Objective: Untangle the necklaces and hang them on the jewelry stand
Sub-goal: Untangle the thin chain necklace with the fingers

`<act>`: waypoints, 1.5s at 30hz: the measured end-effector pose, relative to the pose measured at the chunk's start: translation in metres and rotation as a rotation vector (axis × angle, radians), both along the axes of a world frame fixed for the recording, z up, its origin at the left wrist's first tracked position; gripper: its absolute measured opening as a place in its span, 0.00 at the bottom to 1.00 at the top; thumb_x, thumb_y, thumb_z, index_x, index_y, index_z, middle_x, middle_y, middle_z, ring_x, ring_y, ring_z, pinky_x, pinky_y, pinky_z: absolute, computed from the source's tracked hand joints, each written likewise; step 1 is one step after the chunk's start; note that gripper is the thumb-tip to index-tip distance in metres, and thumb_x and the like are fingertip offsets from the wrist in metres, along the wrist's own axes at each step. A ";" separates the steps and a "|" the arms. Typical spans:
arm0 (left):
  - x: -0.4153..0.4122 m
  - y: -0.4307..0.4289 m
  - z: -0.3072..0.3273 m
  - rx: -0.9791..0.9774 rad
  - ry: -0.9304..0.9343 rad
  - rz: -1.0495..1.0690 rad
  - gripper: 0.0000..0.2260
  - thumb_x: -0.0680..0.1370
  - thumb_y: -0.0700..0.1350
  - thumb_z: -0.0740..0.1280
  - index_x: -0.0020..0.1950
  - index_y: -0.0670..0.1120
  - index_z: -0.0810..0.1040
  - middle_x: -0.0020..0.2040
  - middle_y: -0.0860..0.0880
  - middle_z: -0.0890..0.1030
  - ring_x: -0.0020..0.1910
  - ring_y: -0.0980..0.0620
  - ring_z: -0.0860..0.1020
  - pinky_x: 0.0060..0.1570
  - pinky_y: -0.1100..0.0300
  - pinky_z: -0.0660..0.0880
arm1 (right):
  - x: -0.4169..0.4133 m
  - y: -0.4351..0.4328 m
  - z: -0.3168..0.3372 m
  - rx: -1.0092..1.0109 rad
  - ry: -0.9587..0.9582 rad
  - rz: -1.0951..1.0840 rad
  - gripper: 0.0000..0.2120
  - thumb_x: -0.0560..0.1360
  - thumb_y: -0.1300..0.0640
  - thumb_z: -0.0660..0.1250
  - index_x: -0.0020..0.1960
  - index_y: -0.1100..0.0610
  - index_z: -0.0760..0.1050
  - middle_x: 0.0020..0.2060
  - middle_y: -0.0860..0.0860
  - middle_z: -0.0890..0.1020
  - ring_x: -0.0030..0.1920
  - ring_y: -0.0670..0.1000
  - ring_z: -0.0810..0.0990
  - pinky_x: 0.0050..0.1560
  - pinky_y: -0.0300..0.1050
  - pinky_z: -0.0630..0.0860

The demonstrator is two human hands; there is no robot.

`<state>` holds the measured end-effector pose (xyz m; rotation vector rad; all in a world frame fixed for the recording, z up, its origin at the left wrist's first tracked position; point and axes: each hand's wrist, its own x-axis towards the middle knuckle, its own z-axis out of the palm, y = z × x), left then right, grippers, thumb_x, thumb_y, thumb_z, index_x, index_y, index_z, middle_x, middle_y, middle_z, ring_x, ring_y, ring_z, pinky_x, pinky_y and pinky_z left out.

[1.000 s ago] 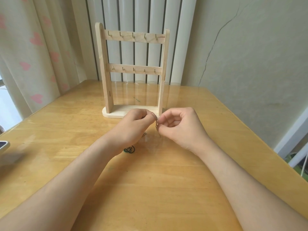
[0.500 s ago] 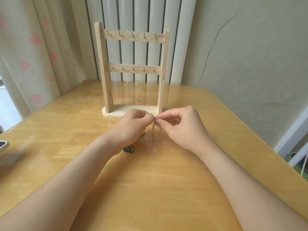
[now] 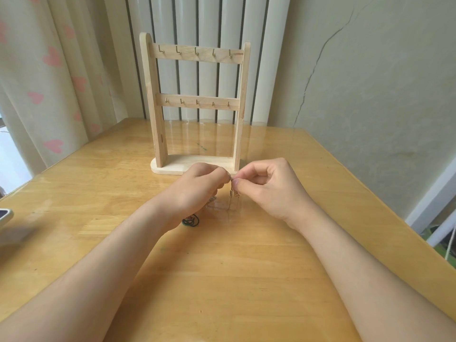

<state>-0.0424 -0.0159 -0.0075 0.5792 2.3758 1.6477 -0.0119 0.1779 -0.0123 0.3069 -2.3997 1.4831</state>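
Note:
A thin metal necklace chain (image 3: 233, 192) hangs between my two hands just in front of the wooden jewelry stand (image 3: 195, 107). My left hand (image 3: 197, 191) pinches the chain at its top with curled fingers. Facing it, my right hand (image 3: 269, 188) pinches the same spot with thumb and forefinger. Loose chain ends with small clasps dangle below the fingertips down to the table. A dark green cord necklace (image 3: 190, 221) lies bunched on the table under my left wrist. The stand has two rails of small hooks, all bare.
The wooden table (image 3: 222, 280) is glossy. A grey device (image 3: 6, 214) pokes in at the left edge. A curtain with pink hearts (image 3: 49, 70) hangs at the left, a radiator behind the stand, and a cracked wall at the right.
Both hands have stayed close together on the chain, with only small finger shifts. The dangling chain ends have swung slightly.

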 end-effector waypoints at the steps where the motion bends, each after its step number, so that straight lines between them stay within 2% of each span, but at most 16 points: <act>1: 0.000 0.000 0.000 0.005 -0.001 0.002 0.12 0.75 0.57 0.65 0.33 0.55 0.76 0.39 0.53 0.70 0.38 0.50 0.67 0.46 0.49 0.65 | 0.000 0.000 0.001 -0.032 -0.022 0.010 0.04 0.75 0.62 0.77 0.42 0.56 0.87 0.40 0.50 0.89 0.46 0.54 0.88 0.55 0.52 0.84; 2: -0.001 0.001 -0.001 0.007 0.011 0.002 0.12 0.77 0.56 0.65 0.35 0.54 0.78 0.39 0.52 0.71 0.38 0.50 0.68 0.46 0.49 0.66 | 0.000 0.001 0.001 -0.064 -0.046 0.020 0.04 0.75 0.63 0.77 0.42 0.57 0.87 0.40 0.52 0.89 0.46 0.56 0.88 0.55 0.52 0.83; 4: -0.001 0.000 -0.002 0.031 0.070 -0.003 0.11 0.83 0.52 0.67 0.46 0.48 0.81 0.41 0.50 0.72 0.39 0.49 0.68 0.44 0.51 0.68 | 0.000 0.002 0.002 -0.116 -0.097 0.032 0.03 0.74 0.63 0.77 0.42 0.58 0.87 0.41 0.55 0.89 0.45 0.53 0.87 0.54 0.49 0.82; 7: -0.001 -0.003 -0.001 0.116 0.211 -0.010 0.04 0.84 0.45 0.69 0.54 0.45 0.79 0.40 0.49 0.75 0.36 0.50 0.69 0.35 0.57 0.69 | 0.000 0.003 0.002 -0.204 -0.170 0.045 0.02 0.74 0.62 0.77 0.42 0.59 0.87 0.43 0.58 0.88 0.45 0.50 0.84 0.52 0.47 0.79; 9: -0.001 -0.004 0.000 0.122 0.323 -0.013 0.01 0.83 0.43 0.71 0.53 0.47 0.80 0.43 0.50 0.78 0.33 0.52 0.70 0.32 0.61 0.71 | -0.001 0.003 0.002 -0.255 -0.207 0.043 0.02 0.73 0.61 0.77 0.41 0.58 0.87 0.43 0.59 0.88 0.45 0.51 0.84 0.53 0.49 0.79; 12: 0.000 -0.001 -0.003 0.031 0.495 0.051 0.05 0.80 0.43 0.74 0.48 0.53 0.84 0.43 0.60 0.81 0.32 0.53 0.73 0.36 0.64 0.72 | -0.002 0.002 0.001 -0.293 -0.241 0.041 0.03 0.72 0.59 0.77 0.41 0.59 0.88 0.41 0.58 0.87 0.45 0.52 0.84 0.53 0.50 0.78; 14: 0.001 0.001 -0.005 -0.086 0.636 0.105 0.05 0.77 0.44 0.76 0.46 0.55 0.86 0.45 0.58 0.83 0.35 0.53 0.75 0.39 0.65 0.72 | -0.002 0.002 0.000 -0.301 -0.257 0.037 0.04 0.71 0.60 0.77 0.42 0.61 0.87 0.41 0.58 0.87 0.44 0.52 0.84 0.51 0.50 0.77; 18: -0.003 0.002 -0.009 -0.203 0.817 0.109 0.01 0.77 0.48 0.75 0.45 0.54 0.85 0.42 0.57 0.83 0.35 0.53 0.77 0.43 0.59 0.74 | -0.002 0.004 0.000 -0.270 -0.275 0.003 0.05 0.75 0.63 0.75 0.44 0.65 0.86 0.40 0.59 0.87 0.43 0.51 0.84 0.51 0.48 0.78; 20: -0.005 0.000 -0.012 -0.271 0.896 0.078 0.04 0.78 0.52 0.71 0.47 0.54 0.84 0.43 0.59 0.82 0.34 0.55 0.77 0.48 0.55 0.74 | -0.002 0.003 0.001 -0.236 -0.278 -0.014 0.05 0.74 0.62 0.76 0.44 0.65 0.86 0.41 0.60 0.87 0.42 0.50 0.84 0.49 0.46 0.78; 23: -0.006 -0.003 -0.013 -0.395 0.974 0.041 0.05 0.81 0.52 0.68 0.50 0.55 0.84 0.45 0.60 0.80 0.36 0.58 0.77 0.52 0.50 0.72 | -0.001 0.003 0.002 -0.167 -0.275 -0.027 0.03 0.73 0.63 0.75 0.42 0.63 0.85 0.38 0.57 0.86 0.39 0.48 0.82 0.45 0.43 0.78; 26: -0.006 -0.004 -0.013 -0.469 1.005 0.016 0.05 0.83 0.50 0.68 0.50 0.56 0.83 0.46 0.60 0.79 0.40 0.58 0.79 0.56 0.48 0.69 | -0.001 0.003 0.001 -0.102 -0.265 -0.011 0.04 0.72 0.64 0.75 0.38 0.61 0.84 0.38 0.57 0.86 0.40 0.49 0.82 0.46 0.47 0.80; 30: -0.004 -0.004 -0.012 -0.471 0.977 -0.013 0.05 0.82 0.52 0.64 0.49 0.58 0.79 0.45 0.62 0.76 0.41 0.61 0.78 0.58 0.50 0.69 | -0.001 0.003 0.002 -0.091 -0.279 0.029 0.07 0.73 0.65 0.74 0.37 0.59 0.84 0.37 0.57 0.84 0.40 0.51 0.82 0.46 0.49 0.80; 35: -0.004 -0.004 -0.013 -0.534 0.956 -0.035 0.10 0.82 0.55 0.59 0.49 0.56 0.78 0.45 0.59 0.77 0.42 0.58 0.76 0.54 0.54 0.66 | -0.001 0.005 0.001 -0.070 -0.318 0.065 0.05 0.74 0.66 0.72 0.41 0.63 0.86 0.43 0.64 0.87 0.43 0.54 0.84 0.52 0.52 0.81; 38: -0.002 -0.003 -0.012 -0.564 0.961 -0.042 0.14 0.80 0.57 0.55 0.49 0.55 0.78 0.44 0.58 0.76 0.41 0.58 0.73 0.51 0.56 0.64 | -0.001 0.004 0.001 -0.015 -0.317 0.065 0.04 0.75 0.66 0.72 0.43 0.62 0.85 0.41 0.60 0.87 0.42 0.50 0.84 0.51 0.49 0.79; 41: -0.001 -0.005 -0.011 -0.555 0.939 -0.055 0.11 0.82 0.55 0.56 0.49 0.57 0.76 0.44 0.58 0.75 0.42 0.57 0.73 0.51 0.54 0.66 | -0.001 0.005 0.001 0.045 -0.288 0.073 0.05 0.75 0.65 0.73 0.42 0.60 0.85 0.39 0.54 0.87 0.42 0.46 0.83 0.50 0.44 0.78; 45: -0.001 -0.006 -0.013 -0.594 0.931 -0.075 0.06 0.86 0.50 0.59 0.51 0.58 0.74 0.46 0.57 0.74 0.44 0.54 0.74 0.51 0.52 0.67 | -0.002 0.007 -0.001 0.209 -0.208 0.062 0.06 0.76 0.59 0.74 0.41 0.52 0.85 0.40 0.48 0.88 0.47 0.51 0.85 0.57 0.52 0.81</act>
